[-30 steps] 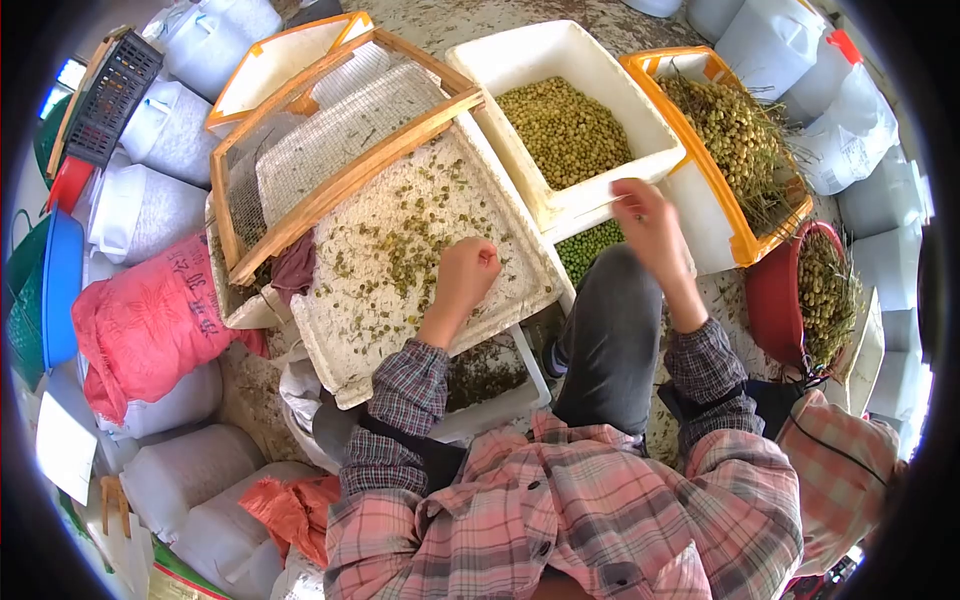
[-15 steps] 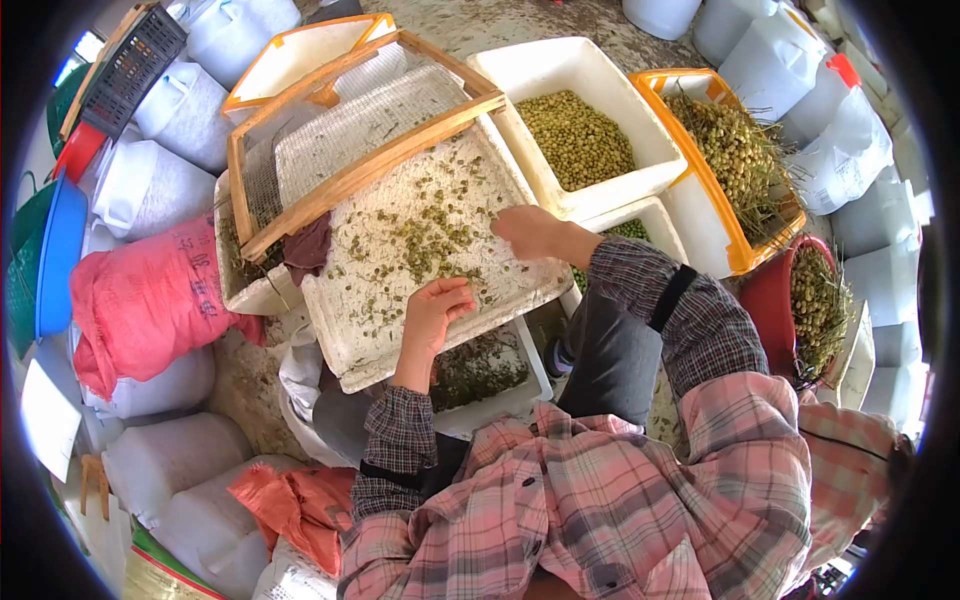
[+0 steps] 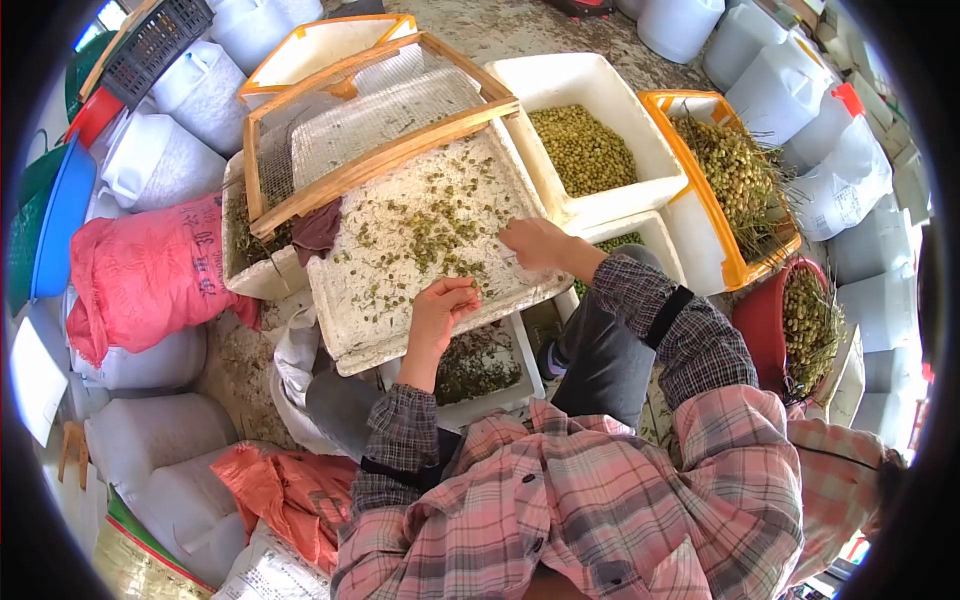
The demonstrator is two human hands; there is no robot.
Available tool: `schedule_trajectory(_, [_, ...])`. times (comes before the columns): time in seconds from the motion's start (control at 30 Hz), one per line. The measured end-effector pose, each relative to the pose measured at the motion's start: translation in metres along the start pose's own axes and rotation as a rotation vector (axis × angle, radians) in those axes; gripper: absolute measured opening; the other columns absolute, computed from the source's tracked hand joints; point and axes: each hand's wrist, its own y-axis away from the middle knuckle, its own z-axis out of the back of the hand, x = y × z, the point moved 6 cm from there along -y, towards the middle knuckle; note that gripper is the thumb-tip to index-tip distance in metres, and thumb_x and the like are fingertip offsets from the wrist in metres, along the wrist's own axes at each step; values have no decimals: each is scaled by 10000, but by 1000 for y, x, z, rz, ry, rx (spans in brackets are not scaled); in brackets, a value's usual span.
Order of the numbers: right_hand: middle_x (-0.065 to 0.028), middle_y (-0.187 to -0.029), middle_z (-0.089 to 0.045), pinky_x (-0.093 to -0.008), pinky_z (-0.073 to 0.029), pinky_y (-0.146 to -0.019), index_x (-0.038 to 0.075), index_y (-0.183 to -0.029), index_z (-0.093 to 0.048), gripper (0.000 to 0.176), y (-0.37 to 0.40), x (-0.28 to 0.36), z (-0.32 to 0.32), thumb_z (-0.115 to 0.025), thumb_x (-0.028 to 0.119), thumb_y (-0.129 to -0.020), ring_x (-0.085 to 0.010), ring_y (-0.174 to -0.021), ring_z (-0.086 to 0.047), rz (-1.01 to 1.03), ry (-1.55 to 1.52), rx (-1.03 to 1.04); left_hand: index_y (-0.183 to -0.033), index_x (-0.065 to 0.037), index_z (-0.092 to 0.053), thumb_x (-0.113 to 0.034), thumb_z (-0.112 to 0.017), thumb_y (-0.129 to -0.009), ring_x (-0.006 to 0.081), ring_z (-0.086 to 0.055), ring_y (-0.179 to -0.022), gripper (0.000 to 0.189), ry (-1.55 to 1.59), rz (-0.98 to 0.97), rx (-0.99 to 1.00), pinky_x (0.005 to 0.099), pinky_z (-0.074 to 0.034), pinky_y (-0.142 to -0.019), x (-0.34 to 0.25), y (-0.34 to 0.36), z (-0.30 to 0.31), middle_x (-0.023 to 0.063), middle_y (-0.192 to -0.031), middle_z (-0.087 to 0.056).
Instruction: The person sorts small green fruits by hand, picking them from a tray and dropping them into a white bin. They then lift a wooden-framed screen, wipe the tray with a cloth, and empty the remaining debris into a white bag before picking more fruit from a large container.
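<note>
A dirty white foam tray (image 3: 385,335) lies tilted across my knees, with small green-brown seed pods or berries (image 3: 440,228) scattered over its middle. My left hand (image 3: 442,315) is over the tray's near edge, thumb and fingertips pinched together. Whatever they hold, if anything, is too small to name. My right hand (image 3: 538,245) rests low at the tray's right side, fingers curled in toward the pieces; its fingertips are partly hidden. A wood-framed mesh sieve (image 3: 390,150) leans over the tray's far part, and a dark cloth (image 3: 316,230) hangs at its left corner.
A white foam box (image 3: 655,180) of round greenish berries stands beyond the tray. To its right are an orange-edged box (image 3: 735,265) of stemmed clusters and a red bucket (image 3: 765,320). Below the tray sits a debris bin (image 3: 530,385). Pink sack (image 3: 150,270) and white jugs (image 3: 160,160) crowd the left.
The whole view has shifted slightly. Both hands stay near the same spots over the tray, with the left fingers drawn a little closer together.
</note>
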Motion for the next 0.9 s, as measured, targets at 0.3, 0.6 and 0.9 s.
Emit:
schedule_trajectory(0.3, [-104, -778, -640, -284, -535, -595, -30, -935, -605, 154, 22, 52, 1, -637, 28, -795, -180, -657, -650, -95, -1102, 6, -944, 58, -653, -17, -640, -819, 164, -652, -721, 146, -137, -83, -69, 284, -561, -717, 0, -8, -3, 114, -842, -671])
schedule_trajectory(0.6, [-116, -885, -621, -359, -568, -777, -54, -961, -574, 129, 41, 62, -43, -552, 16, -856, -224, -799, -649, -332, -2034, -30, -876, 31, -704, -24, -599, -797, 104, -610, -619, 142, -667, -276, -68, 238, -470, -555, -21, -2, -22, 99, -725, -678])
schedule_trajectory(0.9, [-165, -862, -621, -402, -512, -676, -11, -830, -586, 100, 31, 12, -8, -610, 64, -771, -315, -765, -615, -336, -871, -268, -919, -38, -708, -42, -601, -836, 211, -617, -813, 136, -1263, -508, -15, 340, -511, -713, -51, -44, -13, 124, -965, -654])
